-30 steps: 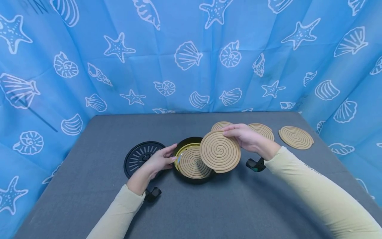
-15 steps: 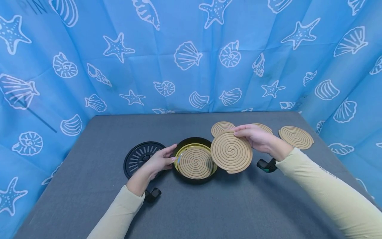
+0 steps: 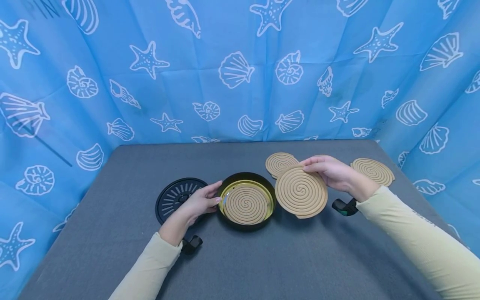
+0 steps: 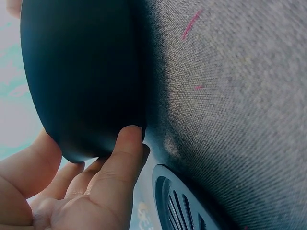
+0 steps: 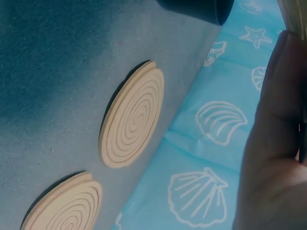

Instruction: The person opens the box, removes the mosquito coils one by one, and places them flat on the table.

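Note:
A round black mosquito coil holder [image 3: 245, 227] with a gold inner ring stands mid-table in the head view. Inside it lies a tan mosquito coil [image 3: 246, 205]. My left hand [image 3: 196, 206] grips the holder's left side; the left wrist view has thumb and fingers against its dark wall [image 4: 86, 76]. To the right, my right hand [image 3: 333, 173] pinches another tan mosquito coil [image 3: 301, 192] by its upper edge. That coil hangs tilted above the table, beside the holder. Only an edge of it enters the right wrist view, past the hand [image 5: 273, 129].
A black slotted lid [image 3: 174, 200] lies left of the holder, partly behind my left hand. Farther back on the grey table [image 3: 240, 266] lie a coil [image 3: 280, 162] and, at right, another coil [image 3: 373, 171]. My right hand mostly hides one between them. A blue shell-print curtain [image 3: 240, 104] hangs behind.
My right hand has carried the pinched coil rightward, from overlapping the holder to beside it, uncovering the coil inside. My left hand has stayed on the holder.

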`<state>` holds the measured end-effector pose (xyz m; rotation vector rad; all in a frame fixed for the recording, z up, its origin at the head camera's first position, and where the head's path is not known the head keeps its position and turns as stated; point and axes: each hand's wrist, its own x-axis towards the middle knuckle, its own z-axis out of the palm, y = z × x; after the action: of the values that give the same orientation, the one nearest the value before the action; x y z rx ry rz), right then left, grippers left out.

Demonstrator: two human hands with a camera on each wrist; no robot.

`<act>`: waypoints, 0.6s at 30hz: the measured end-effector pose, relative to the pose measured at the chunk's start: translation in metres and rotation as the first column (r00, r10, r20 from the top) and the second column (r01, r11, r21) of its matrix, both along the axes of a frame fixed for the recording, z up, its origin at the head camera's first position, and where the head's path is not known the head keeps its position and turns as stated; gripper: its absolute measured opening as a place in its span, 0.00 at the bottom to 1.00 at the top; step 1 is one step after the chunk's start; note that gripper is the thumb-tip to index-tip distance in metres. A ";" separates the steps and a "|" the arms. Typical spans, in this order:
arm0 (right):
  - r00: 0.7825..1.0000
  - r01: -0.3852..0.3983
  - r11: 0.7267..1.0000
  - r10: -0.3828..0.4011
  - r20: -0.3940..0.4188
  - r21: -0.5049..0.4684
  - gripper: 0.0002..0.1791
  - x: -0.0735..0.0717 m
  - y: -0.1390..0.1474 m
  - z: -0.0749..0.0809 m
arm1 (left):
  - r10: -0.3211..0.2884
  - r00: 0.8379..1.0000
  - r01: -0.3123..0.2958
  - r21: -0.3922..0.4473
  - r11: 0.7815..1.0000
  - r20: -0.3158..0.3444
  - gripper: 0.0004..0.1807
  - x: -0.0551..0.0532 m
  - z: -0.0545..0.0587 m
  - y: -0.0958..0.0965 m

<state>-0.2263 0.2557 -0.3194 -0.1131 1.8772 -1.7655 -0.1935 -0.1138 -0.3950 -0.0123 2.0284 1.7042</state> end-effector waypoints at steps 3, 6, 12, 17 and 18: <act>1.000 -0.010 1.000 0.010 0.002 -0.005 0.11 -0.001 0.004 -0.003 | -0.003 1.000 0.003 -0.002 1.000 -0.001 0.31 0.001 0.000 0.000; 0.999 -0.043 0.999 0.043 0.004 -0.003 0.12 -0.003 0.009 -0.008 | -0.002 1.000 0.002 -0.003 1.000 0.000 0.31 0.001 0.002 -0.001; 0.992 -0.122 0.992 0.122 0.015 -0.009 0.13 -0.007 0.018 -0.020 | -0.013 1.000 0.013 0.002 1.000 0.004 0.31 0.000 0.002 -0.001; 0.995 -0.095 0.995 0.094 0.043 0.032 0.11 -0.008 0.019 -0.031 | -0.008 1.000 0.008 -0.002 1.000 0.002 0.31 0.000 0.002 -0.001; 0.995 -0.087 0.995 0.084 0.053 0.048 0.10 -0.007 0.019 -0.034 | -0.008 1.000 0.008 -0.003 1.000 0.001 0.31 0.000 0.002 -0.001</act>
<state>-0.2337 0.2742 -0.3533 -0.1262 1.8514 -1.6475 -0.1930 -0.1147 -0.3928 -0.0064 2.0275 1.6957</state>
